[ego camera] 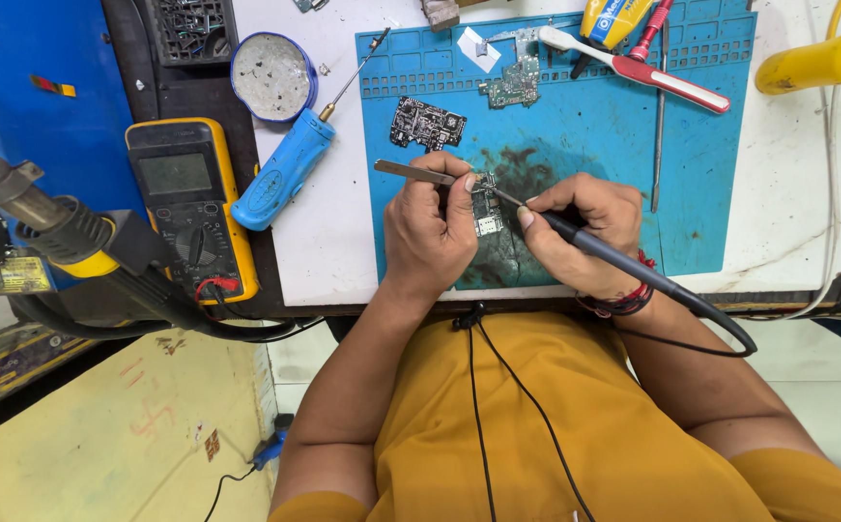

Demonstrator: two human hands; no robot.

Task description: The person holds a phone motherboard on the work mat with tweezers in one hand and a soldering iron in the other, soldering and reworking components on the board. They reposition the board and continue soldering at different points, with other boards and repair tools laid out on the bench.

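Note:
My left hand (428,232) grips metal tweezers (411,171), their tips on a small green circuit board (486,211) lying on a stained blue work mat (594,145). My right hand (589,232) holds a black soldering iron (623,261) like a pen, its thin tip touching the same board; its cable runs off to the right. Both hands rest on the mat near the table's front edge.
On the mat lie a black circuit board (427,123), another green board (514,85), a red-and-white brush (642,70) and a thin metal rod (660,126). To the left are a blue-handled screwdriver (285,172), a round tin (272,75), a yellow multimeter (188,203) and a hot-air handle (63,227).

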